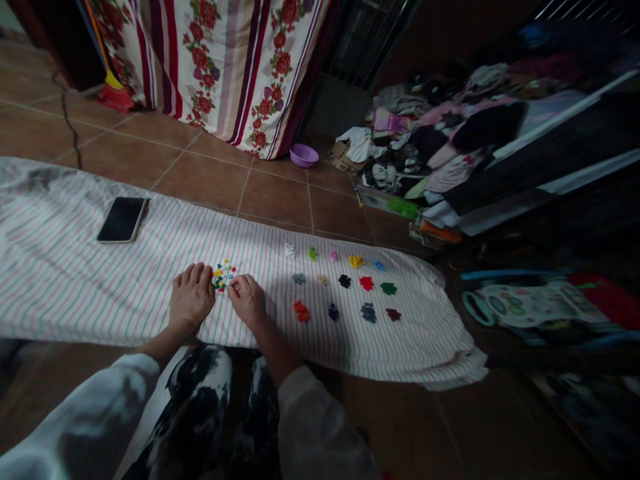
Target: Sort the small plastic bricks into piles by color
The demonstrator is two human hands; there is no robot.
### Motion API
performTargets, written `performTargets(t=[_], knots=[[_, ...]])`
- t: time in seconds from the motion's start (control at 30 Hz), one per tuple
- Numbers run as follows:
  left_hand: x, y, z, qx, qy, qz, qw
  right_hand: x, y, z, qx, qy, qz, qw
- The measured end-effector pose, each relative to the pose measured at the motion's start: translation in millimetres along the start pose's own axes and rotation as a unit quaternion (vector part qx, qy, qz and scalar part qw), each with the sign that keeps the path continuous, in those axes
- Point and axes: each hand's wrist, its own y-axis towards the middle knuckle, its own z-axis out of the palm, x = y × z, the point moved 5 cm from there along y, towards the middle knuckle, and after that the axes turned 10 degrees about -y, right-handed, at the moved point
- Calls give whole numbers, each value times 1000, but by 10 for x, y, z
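A small mixed pile of colored pieces point(225, 272), in yellow, green, red, blue and white, lies on the striped cloth between my hands. My left hand point(191, 293) rests palm down at its left edge, fingers stretched out. On the other side, my right hand point(247, 298) has thumb and fingertips pinched together close to the pieces; anything held there is too small to make out. Further right, several little heaps sorted by color lie in rows, among them orange pieces point(301, 311), yellow pieces point(356, 261), red pieces point(367, 284) and dark green pieces point(389, 288).
A phone point(123, 219) lies on the striped cloth point(165, 267) to the left. Beyond it are a tiled floor, a purple basin point(304, 156), a red broom point(117, 97) and a flowered curtain point(215, 67). Clothes point(430, 127) are heaped at the right.
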Motion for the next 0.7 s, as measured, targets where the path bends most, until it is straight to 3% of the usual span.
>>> performTargets(t=[0.37, 0.7], knots=[[-36, 6, -57, 18, 12, -6, 1000, -30, -16, 5, 0, 19, 39, 999], [-91, 9, -119, 33, 0, -27, 999, -144, -175, -226, -20, 116, 107, 987]])
